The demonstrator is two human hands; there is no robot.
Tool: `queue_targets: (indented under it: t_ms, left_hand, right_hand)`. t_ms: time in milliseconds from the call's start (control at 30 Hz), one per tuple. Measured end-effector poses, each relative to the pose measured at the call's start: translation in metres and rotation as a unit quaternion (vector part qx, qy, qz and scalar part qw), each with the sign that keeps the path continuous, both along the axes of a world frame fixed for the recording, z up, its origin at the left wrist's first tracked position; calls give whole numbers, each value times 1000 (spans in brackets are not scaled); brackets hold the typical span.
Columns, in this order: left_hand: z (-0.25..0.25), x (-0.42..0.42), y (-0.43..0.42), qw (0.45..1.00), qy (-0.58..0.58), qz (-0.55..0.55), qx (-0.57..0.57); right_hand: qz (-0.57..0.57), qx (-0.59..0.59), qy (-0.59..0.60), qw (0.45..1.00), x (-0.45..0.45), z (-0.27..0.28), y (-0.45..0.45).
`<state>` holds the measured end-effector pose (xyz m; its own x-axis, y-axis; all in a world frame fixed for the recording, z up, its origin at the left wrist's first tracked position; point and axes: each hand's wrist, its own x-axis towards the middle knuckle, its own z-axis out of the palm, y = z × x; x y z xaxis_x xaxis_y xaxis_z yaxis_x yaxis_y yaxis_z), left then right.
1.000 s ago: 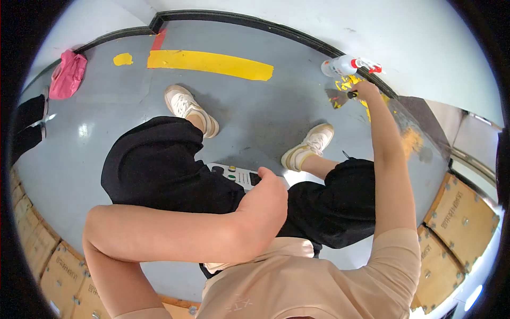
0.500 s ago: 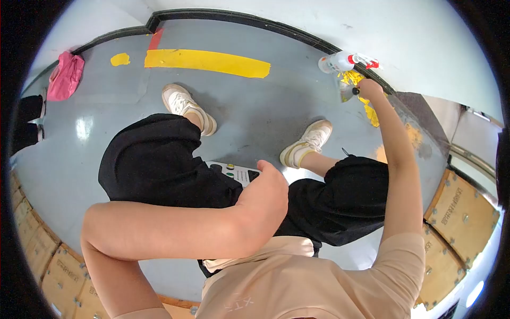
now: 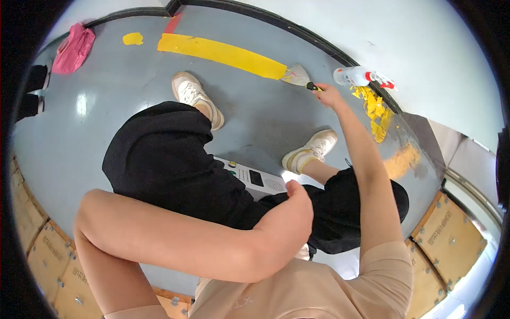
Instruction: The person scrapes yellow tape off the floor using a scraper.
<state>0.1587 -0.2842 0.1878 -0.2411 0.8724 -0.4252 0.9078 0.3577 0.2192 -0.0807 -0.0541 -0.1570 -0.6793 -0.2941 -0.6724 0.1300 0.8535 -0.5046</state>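
My right hand grips the dark handle of a scraper, whose flat blade meets the right end of the yellow floor strip. Near my lap is my left hand, its fingers mostly hidden behind the wrist and back of the hand. Just beyond it lies a light grey device with buttons and a speaker grille, partly covered by my black trousers. Yellow scraps are heaped right of my right hand, beside a white spray bottle with a red nozzle.
A pink bag lies at the far left, near another person's dark-clothed legs. A small yellow patch and red tape mark the grey floor. Wooden crates stand at both lower sides. A dark skirting edges the wall.
My right hand and the scraper have moved left from the scrap heap to the strip's end. My left hand has shifted right and down, uncovering more of the device. The view has turned slightly.
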Motion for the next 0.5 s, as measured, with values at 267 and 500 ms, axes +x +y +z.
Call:
queue_targets:
  t_ms: [267,500]
  left_hand:
    - [6,0,-5,999,-14,22,24]
    - [4,-9,-2,997,-53,10,-61]
  right_hand:
    - [-25,18,-82,996,19,-1,63]
    - [-8,4,-11,1000,29,-4,-14]
